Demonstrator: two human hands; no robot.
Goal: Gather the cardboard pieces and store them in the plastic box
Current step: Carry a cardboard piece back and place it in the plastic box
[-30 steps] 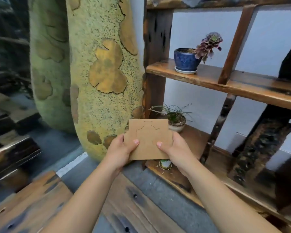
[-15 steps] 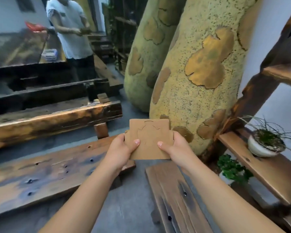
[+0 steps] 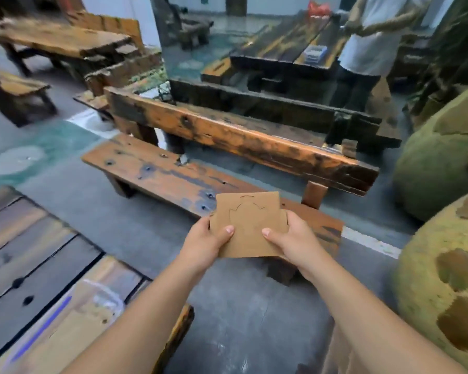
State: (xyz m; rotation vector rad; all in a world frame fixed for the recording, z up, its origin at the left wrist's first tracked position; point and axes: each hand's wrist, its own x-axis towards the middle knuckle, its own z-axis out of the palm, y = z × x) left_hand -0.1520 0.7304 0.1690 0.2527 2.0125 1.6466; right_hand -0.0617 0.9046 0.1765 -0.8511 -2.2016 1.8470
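Observation:
I hold a stack of brown cardboard pieces (image 3: 247, 225) flat in front of me, the top one scored with a cut-out outline. My left hand (image 3: 204, 240) grips its left edge with the thumb on top. My right hand (image 3: 295, 238) grips the right edge the same way. At the lower left a clear plastic box (image 3: 73, 319) with cardboard inside lies on a dark wooden table (image 3: 16, 265), partly behind my left forearm.
A low wooden bench (image 3: 160, 174) stands just beyond my hands, with a heavy wooden beam bench (image 3: 241, 136) behind it. Big yellow-green gourd sculptures (image 3: 443, 265) fill the right side. A person (image 3: 368, 36) stands at a dark table far right, with more benches far left.
My view has swung left, from the plant shelf past the gourd sculptures to the benches and the table with the box. Both hands keep the same hold on the cardboard.

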